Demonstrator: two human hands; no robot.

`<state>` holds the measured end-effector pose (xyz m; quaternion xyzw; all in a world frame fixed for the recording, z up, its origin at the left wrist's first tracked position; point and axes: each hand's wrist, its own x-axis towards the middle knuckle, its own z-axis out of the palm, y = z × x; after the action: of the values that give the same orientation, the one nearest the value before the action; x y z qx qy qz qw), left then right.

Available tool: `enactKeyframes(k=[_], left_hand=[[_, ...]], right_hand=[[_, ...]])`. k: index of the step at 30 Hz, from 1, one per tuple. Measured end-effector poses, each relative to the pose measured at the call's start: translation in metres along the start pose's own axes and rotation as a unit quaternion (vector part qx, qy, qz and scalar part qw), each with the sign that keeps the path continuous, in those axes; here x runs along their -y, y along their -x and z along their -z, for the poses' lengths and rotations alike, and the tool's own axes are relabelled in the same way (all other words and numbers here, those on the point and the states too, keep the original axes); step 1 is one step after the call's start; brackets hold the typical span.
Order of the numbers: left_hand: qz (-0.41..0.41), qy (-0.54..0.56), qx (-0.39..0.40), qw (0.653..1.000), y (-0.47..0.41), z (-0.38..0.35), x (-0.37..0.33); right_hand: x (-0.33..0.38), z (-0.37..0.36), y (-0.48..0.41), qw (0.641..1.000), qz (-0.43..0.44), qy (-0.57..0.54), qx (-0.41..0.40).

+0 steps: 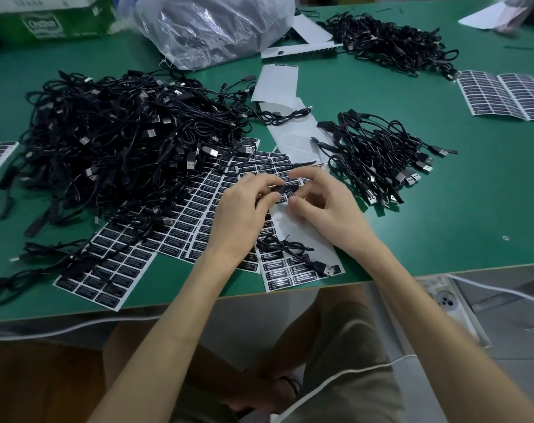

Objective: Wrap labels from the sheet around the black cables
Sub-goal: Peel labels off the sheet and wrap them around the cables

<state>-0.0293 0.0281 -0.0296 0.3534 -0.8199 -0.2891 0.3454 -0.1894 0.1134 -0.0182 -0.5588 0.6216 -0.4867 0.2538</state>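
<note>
My left hand (244,209) and my right hand (323,203) meet over the label sheets, both pinching a small black controller piece of a cable (285,190) between their fingertips. That cable runs down to a USB plug (323,268) lying on the sheet. Label sheets (180,221) with rows of black stickers lie under my hands; the right one (302,236) has a bare white strip where labels are gone. A big tangled heap of black cables (113,148) is on the left. A smaller, tidier bundle (378,154) lies to the right.
Another cable pile (390,44) and a label sheet (503,96) sit at the far right. A clear plastic bag (213,25) and a green carton (46,22) stand at the back. Empty backing strips (274,87) lie in the middle. The green table's front edge (412,273) is close.
</note>
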Motion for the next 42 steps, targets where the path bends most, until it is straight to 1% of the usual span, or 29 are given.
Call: enactKeyframes(k=[3, 7, 13, 17, 21, 27, 37, 42], left_hand=[[-0.03, -0.024, 0.02, 0.999, 0.0009, 0.0001, -0.0012], [-0.039, -0.012, 0.036, 0.999, 0.0007, 0.0005, -0.0027], [-0.036, 0.002, 0.042, 0.998, 0.0008, 0.0014, -0.003], [-0.026, 0.014, 0.037, 0.999, 0.0012, 0.0016, -0.0039], [-0.026, 0.011, 0.045, 0.999, 0.0017, 0.0015, -0.0046], [-0.034, 0.005, 0.024, 0.999, 0.0017, -0.0006, -0.0008], [-0.031, 0.002, -0.011, 0.999, 0.0019, 0.0004, -0.003], [-0.034, 0.007, 0.0, 0.999, 0.0008, 0.0014, -0.0029]], right_hand=[[-0.0031, -0.0027, -0.0009, 0.999, 0.012, 0.043, 0.016], [-0.0057, -0.0045, -0.0016, 0.997, 0.02, 0.077, 0.014], [-0.0061, -0.0059, -0.0026, 0.998, 0.008, 0.058, 0.007], [-0.0048, -0.0039, -0.0019, 1.0, -0.001, 0.026, -0.004], [-0.0034, -0.005, -0.0015, 0.999, 0.003, 0.04, 0.006], [-0.0052, -0.0041, -0.0018, 0.999, -0.008, 0.031, 0.002], [-0.0014, -0.0012, -0.0018, 0.999, -0.034, 0.008, -0.038], [-0.002, 0.0032, -0.0007, 0.997, -0.044, -0.042, -0.044]])
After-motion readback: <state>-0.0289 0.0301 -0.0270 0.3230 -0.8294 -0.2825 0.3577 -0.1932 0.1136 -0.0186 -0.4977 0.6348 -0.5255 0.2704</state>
